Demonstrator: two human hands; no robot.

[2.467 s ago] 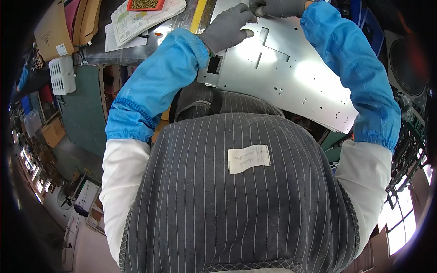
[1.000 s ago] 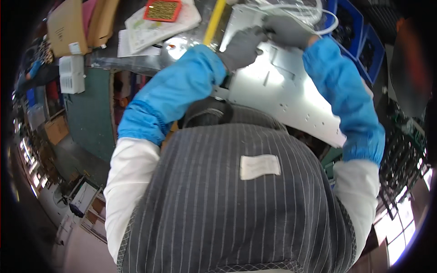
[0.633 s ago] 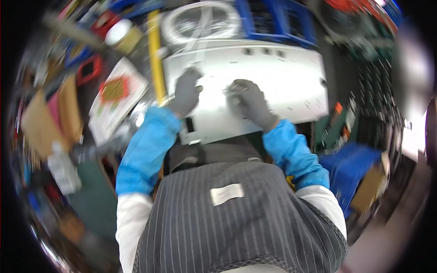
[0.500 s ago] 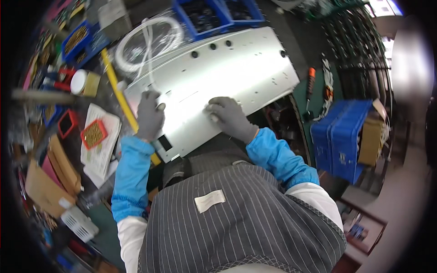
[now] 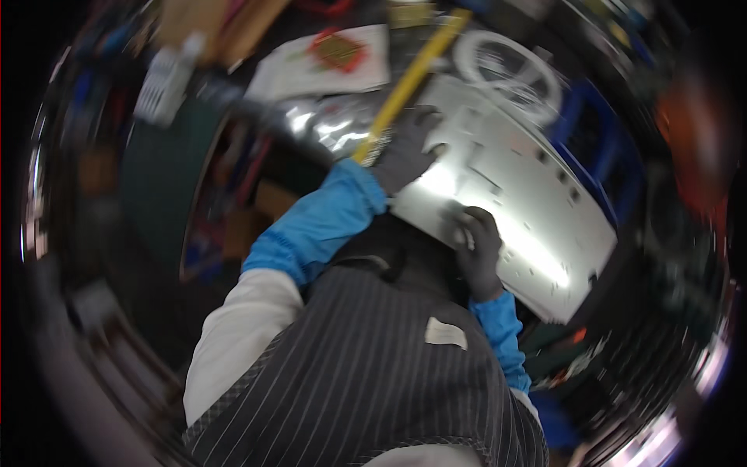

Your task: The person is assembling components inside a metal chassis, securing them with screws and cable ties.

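The sheet-metal panel (image 5: 513, 194) lies flat on the bench, under both our gloved hands. We judge it stiff, light, slick and sharp-edged. Left hand (image 5: 405, 152) and right hand (image 5: 476, 249) press open-palmed on it, grip closed on nothing; take its long edges.

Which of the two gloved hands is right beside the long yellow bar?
The left hand, flat on the metal panel, lies against the yellow bar. The right hand rests nearer the person's body, apart from it.
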